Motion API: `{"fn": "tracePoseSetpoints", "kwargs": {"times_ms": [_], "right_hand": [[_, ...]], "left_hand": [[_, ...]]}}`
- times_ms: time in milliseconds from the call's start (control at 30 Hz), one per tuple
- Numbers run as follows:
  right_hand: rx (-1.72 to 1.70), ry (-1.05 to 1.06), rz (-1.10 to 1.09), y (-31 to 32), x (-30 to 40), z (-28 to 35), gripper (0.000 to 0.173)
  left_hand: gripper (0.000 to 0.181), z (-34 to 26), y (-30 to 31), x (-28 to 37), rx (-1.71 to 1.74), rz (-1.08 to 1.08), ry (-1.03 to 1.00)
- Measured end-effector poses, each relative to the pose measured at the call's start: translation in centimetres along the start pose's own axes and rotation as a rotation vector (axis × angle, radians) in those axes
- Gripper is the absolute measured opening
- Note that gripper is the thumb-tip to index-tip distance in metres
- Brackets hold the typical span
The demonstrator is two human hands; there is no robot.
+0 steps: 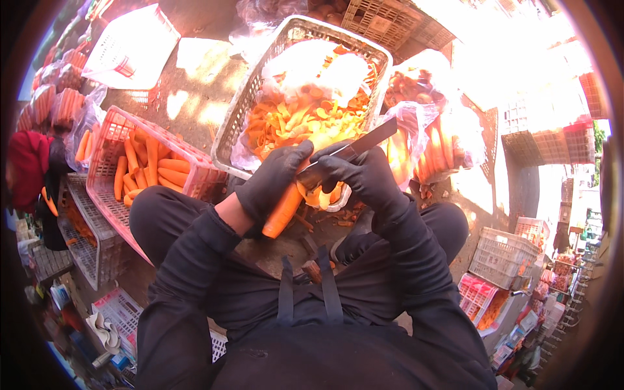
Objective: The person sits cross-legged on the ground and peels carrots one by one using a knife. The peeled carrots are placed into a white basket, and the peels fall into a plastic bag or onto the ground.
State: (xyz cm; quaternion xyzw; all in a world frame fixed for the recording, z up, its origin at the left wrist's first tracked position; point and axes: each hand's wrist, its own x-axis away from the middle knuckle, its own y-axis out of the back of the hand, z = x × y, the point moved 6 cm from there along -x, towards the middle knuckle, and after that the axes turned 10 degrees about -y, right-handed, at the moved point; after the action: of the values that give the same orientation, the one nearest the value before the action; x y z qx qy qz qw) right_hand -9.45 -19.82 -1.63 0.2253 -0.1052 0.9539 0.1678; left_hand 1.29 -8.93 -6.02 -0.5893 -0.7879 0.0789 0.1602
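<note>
My left hand (270,180), in a dark glove, grips a large orange carrot (282,214) that slants over my lap. In my gloved right hand (375,170) is a flat metal peeling tool (376,136). Its lower end lies against the carrot's side, and the other end sticks up to the right. Just beyond both hands stands a light plastic crate (229,129), lined with clear plastic and heaped with orange peelings (302,119). More peelings (321,197) hang by the crate's near edge, below the tool. My fingers hide the carrot's upper part.
A pink plastic crate (200,168) with peeled carrots (156,161) stands by my left knee. Bagged carrots (434,146) lie beyond my right knee. Farther left, a person in a red garment (29,165) is near a carrot (49,201). Stacked crates (504,256) stand at right.
</note>
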Motion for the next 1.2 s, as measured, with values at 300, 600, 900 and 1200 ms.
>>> {"fn": "tracePoseSetpoints", "kwargs": {"times_ms": [300, 600, 900, 1200], "right_hand": [[0.018, 0.005, 0.066, -0.7, -1.9, 0.0, 0.025], [0.057, 0.081, -0.466, 7.0, -6.7, -1.2, 0.025], [-0.022, 0.144, -0.006, 0.1, -3.6, 1.6, 0.021], [0.149, 0.134, 0.309, -7.6, 0.1, -0.8, 0.02]], "left_hand": [[0.045, -0.4, 1.3, 1.3, -0.277, 0.011, -0.132], [0.045, -2.1, 1.6, 4.2, 0.075, -0.192, 0.194], [0.05, -2.5, 6.0, 2.1, 0.071, -0.435, -0.003], [0.046, -2.2, 4.6, 0.9, -0.244, -0.25, -0.157]]}}
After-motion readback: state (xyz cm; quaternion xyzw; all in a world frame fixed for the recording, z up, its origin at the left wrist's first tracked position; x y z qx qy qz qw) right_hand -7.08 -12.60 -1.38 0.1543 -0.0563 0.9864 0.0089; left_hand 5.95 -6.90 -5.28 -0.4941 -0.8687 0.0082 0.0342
